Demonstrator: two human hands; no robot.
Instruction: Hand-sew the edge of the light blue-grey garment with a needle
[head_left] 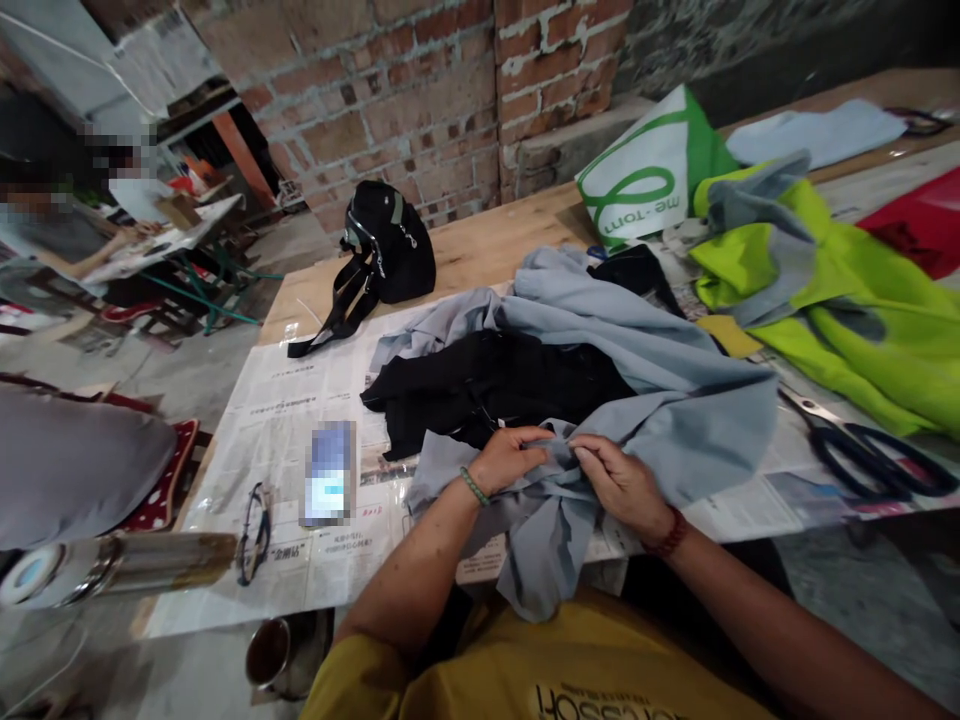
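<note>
Both hands are on a grey cloth garment (pixel 675 390) that spreads over the table and hangs down over its front edge. My left hand (pixel 510 460), with a green bead bracelet, pinches a fold of the grey cloth. Close beside it, my right hand (pixel 616 482), wearing a red bracelet, grips the same cloth between thumb and fingers. Whether anything small lies between the fingertips, I cannot make out. A black garment (pixel 495 380) lies just beyond the hands, on top of the grey cloth.
Scissors (pixel 847 430) and a yellow-green garment (pixel 817 290) lie right. Behind are a white-green bag (pixel 645 180) and black backpack (pixel 394 240). A phone (pixel 328 475), glasses (pixel 253 535) and thermos (pixel 127 568) are left, on newspaper (pixel 277 400). People sit at a far table (pixel 180 235).
</note>
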